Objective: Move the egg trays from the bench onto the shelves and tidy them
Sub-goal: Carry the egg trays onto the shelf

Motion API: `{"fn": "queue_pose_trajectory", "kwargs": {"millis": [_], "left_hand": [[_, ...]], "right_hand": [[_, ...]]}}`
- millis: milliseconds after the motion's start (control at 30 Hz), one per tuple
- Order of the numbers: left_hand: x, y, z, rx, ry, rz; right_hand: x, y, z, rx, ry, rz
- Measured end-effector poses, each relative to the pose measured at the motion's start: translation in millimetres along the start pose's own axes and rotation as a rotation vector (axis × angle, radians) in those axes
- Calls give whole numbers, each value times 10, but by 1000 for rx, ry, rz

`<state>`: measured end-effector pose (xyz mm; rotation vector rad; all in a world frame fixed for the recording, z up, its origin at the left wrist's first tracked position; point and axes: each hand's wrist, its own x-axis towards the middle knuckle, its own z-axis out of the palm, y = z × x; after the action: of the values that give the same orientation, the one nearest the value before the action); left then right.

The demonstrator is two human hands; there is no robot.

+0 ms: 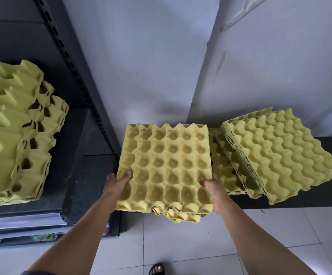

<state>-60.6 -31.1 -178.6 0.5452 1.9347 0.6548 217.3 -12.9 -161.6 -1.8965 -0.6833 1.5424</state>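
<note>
Shelving unit [75, 171], dark metal, stands left of bench [310, 197] and carries a yellow egg-tray pile [12, 135]. Loose egg trays [276, 155] lie askew on bench. Held tray stack [165, 167] at bench's left end; left hand [117, 183] and right hand [214, 189] grip its opposite edges.

A single wide-angle camera, worn on the head, is looking forward and steeply down toward a wall [151, 56] corner. It is framing the shelf [77, 165] at left, the tabletop [320, 195] at right and the floor [181, 245] below. The egg tray stack [165, 165] is sitting near the lens at frame centre.
</note>
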Motion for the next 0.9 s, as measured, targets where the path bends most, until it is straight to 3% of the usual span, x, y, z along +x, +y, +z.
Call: {"fn": "queue_pose_trajectory", "kwargs": {"millis": [167,367,600,767,900], "left_hand": [[-151,196,-13,86,149,89],[-510,664,-73,238,196,150],[-1096,877,-269,307,197,347],[-1785,574,-415,337,145,357],[-2326,25,-431,227,287,379]], "right_hand": [[-211,-183,-4,-14,59,-96],[-370,-393,-121,7,149,-187],[-812,-492,-492,16,178,-288],[-1195,-291,-796,-30,163,-339],[-1602,-44,-902,-99,95,-397]]}}
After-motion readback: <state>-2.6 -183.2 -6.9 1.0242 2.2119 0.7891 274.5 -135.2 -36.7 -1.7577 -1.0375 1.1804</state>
